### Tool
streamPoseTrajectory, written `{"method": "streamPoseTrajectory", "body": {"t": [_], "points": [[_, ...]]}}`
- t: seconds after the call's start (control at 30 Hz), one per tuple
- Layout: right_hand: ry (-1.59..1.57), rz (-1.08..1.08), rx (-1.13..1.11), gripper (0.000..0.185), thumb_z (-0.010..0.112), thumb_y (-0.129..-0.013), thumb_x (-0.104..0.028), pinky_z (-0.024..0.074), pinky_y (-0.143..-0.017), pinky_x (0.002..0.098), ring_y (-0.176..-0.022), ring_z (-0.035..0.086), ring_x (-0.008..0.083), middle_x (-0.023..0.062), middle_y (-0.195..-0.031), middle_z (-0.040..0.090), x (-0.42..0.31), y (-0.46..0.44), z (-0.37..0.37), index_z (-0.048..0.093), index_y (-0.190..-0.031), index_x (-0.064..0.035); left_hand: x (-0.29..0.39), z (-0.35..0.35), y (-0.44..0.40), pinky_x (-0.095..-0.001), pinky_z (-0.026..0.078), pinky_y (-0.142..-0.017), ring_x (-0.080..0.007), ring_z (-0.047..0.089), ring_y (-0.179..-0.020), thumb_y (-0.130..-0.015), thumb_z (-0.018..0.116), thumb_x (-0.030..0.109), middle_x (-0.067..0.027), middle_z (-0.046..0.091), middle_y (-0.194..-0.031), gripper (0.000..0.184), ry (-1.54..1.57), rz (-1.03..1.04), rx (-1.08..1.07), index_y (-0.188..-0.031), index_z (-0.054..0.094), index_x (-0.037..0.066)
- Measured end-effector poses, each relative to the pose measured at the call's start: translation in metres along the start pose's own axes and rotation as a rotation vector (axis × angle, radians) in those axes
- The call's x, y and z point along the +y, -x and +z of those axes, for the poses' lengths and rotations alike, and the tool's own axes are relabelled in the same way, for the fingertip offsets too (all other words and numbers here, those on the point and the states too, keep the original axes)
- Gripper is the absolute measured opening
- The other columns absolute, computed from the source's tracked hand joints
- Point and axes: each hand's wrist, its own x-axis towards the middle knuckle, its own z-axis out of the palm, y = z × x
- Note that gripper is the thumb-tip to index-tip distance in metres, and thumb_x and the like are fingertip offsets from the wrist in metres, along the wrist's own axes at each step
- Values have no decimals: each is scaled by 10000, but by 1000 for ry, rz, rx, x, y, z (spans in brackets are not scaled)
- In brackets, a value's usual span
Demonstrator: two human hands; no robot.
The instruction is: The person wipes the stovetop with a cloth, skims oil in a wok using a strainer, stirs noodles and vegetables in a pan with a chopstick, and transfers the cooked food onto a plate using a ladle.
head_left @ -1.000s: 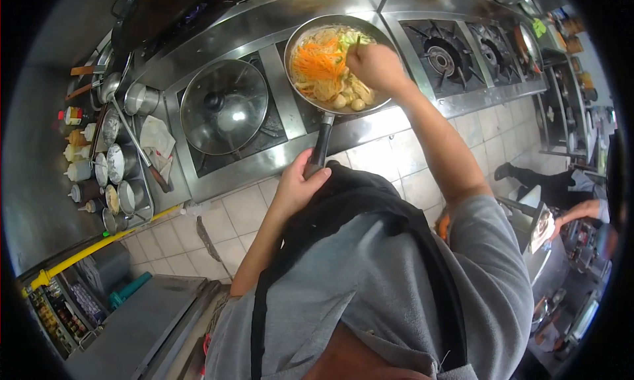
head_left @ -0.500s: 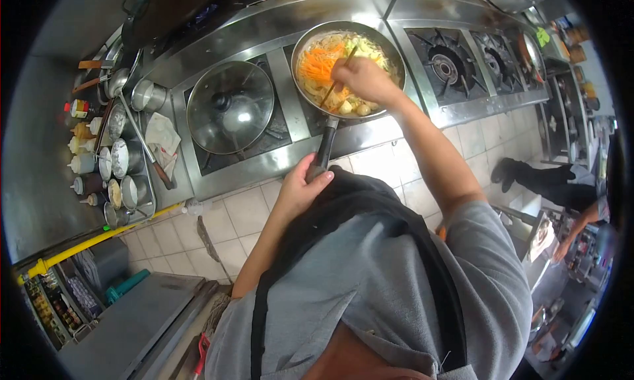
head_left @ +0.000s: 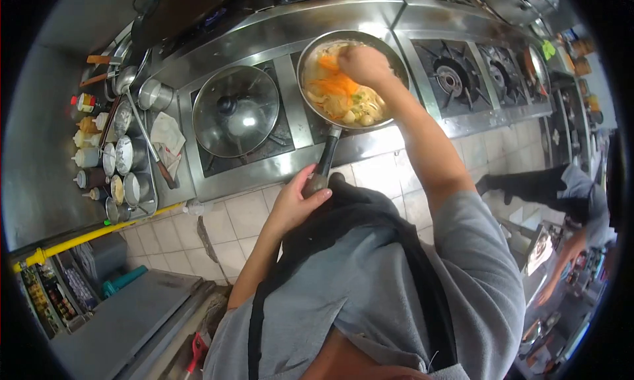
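Note:
A frying pan [head_left: 306, 97] sits on the stove, filled with orange shredded carrot [head_left: 332, 86], pale strands and light green pieces. Round pale chunks [head_left: 357, 117] lie at its near side. My left hand [head_left: 298, 200] is closed around the end of the pan's black handle [head_left: 326, 156]. Over the far side of the pan, my right hand [head_left: 365, 65] is a closed fist, slightly blurred. The thin brown chopsticks that it gripped in the earlier view are hidden now behind the hand and the blurred food.
A glass-lidded pan [head_left: 236, 112] stands on the burner to the left. Bare burners [head_left: 450, 80] are on the right. Sauce bottles [head_left: 86, 158], metal containers [head_left: 123, 155], a ladle [head_left: 148, 135] and a cloth [head_left: 168, 142] line the left side. Another person [head_left: 581, 201] stands at the right.
My right hand has moved toward the far side of the pan, and the carrot shreds are more mixed and spread. My left hand keeps the handle. The other person has shifted toward the stove.

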Motion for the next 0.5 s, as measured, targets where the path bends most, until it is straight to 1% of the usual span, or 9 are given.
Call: {"method": "streamPoseTrajectory", "body": {"t": [0.07, 0.13, 0.17, 0.2, 0.27, 0.3, 0.33, 0.37, 0.5], "points": [[-58, 20, 163, 361, 491, -931, -357, 543, -860, 448, -921, 686, 373, 157, -936, 733, -1, -1, -8, 745, -991, -108, 0, -5, 6, -273, 508, -794, -134, 621, -894, -873, 789, 308, -106, 666, -1114, 763, 10, 11, 23, -1459, 431, -23], [-397, -88, 151, 340, 495, -943, -355, 541, -849, 444, -923, 685, 367, 142, -939, 735, -2, -3, -10, 746, -1028, -143, 2, -11, 15, -239, 484, -748, -74, 583, -828, -910, 749, 175, -27, 650, -1005, 663, -2, -36, -25, -1459, 423, -6], [-497, -78, 150, 321, 512, -939, -357, 539, -847, 428, -937, 687, 348, 132, -958, 736, -3, -10, 2, 745, -1043, -163, 4, -14, 19, -239, 484, -748, -74, 583, -828, -910, 749, 175, -27, 650, -1005, 663, -2, -43, -8, -1459, 423, -6], [-507, -92, 138, 321, 512, -939, -357, 539, -847, 428, -937, 687, 348, 132, -958, 736, 1, -20, 11, 745, -1043, -163, 6, -16, 22, -240, 485, -738, -77, 584, -811, -908, 751, 178, -27, 654, -990, 662, -49, -74, -24, -1457, 429, -3], [-253, -57, -20, 327, 517, -937, -360, 538, -855, 409, -949, 692, 326, 120, -951, 742, 16, -34, 26, 745, -1056, -159, 11, -20, 32, -242, 487, -728, -80, 586, -794, -906, 753, 180, -28, 658, -975, 660, -90, -123, -31, -1455, 434, 0], [-187, 35, -90, 331, 527, -934, -368, 535, -869, 396, -955, 701, 302, 91, -951, 754, 15, -31, 6, 746, -1061, -154, 14, -21, 37, -243, 487, -713, -82, 586, -780, -905, 754, 187, -25, 660, -961, 649, -145, -144, -10, -1449, 447, 10], [-377, -56, 79, 338, 534, -942, -384, 535, -870, 384, -959, 710, 274, 72, -967, 761, 27, -31, 8, 744, -1077, -158, 15, -23, 38, -244, 487, -697, -85, 586, -765, -905, 755, 194, -23, 661, -946, 637, -198, -161, 17, -1442, 459, 20], [-467, 11, 165, 331, 538, -948, -386, 534, -868, 374, -965, 715, 252, 61, -984, 764, 37, -31, 10, 741, -1089, -165, 12, -26, 38, -244, 487, -697, -85, 586, -765, -905, 755, 194, -23, 661, -946, 637, -190, -166, 35, -1442, 459, 20], [-331, -81, 239, 346, 538, -957, -407, 532, -863, 367, -975, 709, 273, 72, -1001, 758, 66, -34, 15, 733, -1126, -177, 9, -37, 46, -258, 492, -684, -94, 591, -763, -902, 757, 211, -28, 663, -947, 606, -210, -208, 51, -1419, 491, 39]]}}
